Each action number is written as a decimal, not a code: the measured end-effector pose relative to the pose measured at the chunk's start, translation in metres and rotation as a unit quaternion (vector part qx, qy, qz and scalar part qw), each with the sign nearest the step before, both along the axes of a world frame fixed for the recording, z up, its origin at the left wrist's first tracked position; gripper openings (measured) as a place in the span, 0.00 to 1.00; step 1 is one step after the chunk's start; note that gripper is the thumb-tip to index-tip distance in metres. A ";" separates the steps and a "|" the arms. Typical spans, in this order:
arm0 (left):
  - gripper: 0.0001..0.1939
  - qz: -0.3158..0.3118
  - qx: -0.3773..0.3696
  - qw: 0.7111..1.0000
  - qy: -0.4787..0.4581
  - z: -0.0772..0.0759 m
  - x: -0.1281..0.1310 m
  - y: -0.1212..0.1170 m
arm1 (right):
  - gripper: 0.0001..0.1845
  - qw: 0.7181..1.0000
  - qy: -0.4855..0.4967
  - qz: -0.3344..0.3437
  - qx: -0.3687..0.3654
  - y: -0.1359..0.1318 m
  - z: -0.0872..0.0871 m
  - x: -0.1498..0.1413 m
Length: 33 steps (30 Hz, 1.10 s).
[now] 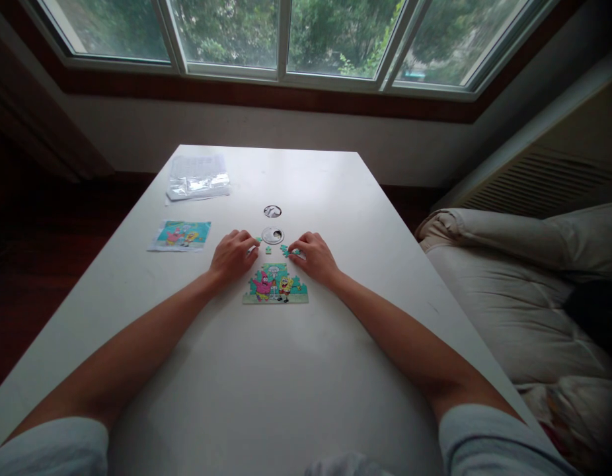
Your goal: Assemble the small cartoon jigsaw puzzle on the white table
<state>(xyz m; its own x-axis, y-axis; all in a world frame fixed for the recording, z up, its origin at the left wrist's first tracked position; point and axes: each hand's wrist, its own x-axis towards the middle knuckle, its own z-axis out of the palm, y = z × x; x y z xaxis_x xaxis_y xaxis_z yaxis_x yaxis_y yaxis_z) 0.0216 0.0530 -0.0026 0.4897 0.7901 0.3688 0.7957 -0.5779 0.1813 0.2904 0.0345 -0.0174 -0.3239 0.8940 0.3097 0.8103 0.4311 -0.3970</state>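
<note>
A partly assembled jigsaw puzzle of cartoon figures lies flat on the white table, between my forearms. Its upper edge is stepped, with knobs showing. Beyond its top left corner, my left hand rests with curled fingers; a bit of green puzzle piece shows at the fingertips, and what they enclose is hidden. My right hand pinches at a teal puzzle piece above the top right corner. Another teal piece lies beside those fingertips. One small green piece sits alone between both hands.
A picture card matching the puzzle lies left of my left hand. Clear plastic packaging with paper is at the far left of the table. Two round grommets are set beyond my hands. A padded couch stands right.
</note>
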 end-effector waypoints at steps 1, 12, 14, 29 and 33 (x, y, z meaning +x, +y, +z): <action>0.13 -0.003 -0.001 1.000 0.000 0.000 0.001 0.000 | 0.07 1.000 0.000 0.001 0.000 0.000 0.000 -0.001; 0.11 -0.009 -0.006 1.000 -0.015 -0.001 0.004 -0.003 | 0.09 0.999 -0.027 0.033 0.003 0.001 0.002 -0.005; 0.11 -0.012 -0.007 1.000 -0.015 -0.001 0.004 -0.003 | 0.10 0.998 -0.036 0.043 0.002 0.001 0.005 -0.007; 0.11 -0.024 -0.026 0.999 -0.015 0.003 0.005 -0.006 | 0.05 0.994 -0.047 0.083 -0.047 -0.003 0.015 -0.010; 0.12 -0.026 -0.024 0.999 -0.017 0.002 0.005 -0.006 | 0.10 0.994 -0.050 0.092 -0.043 -0.004 0.016 -0.009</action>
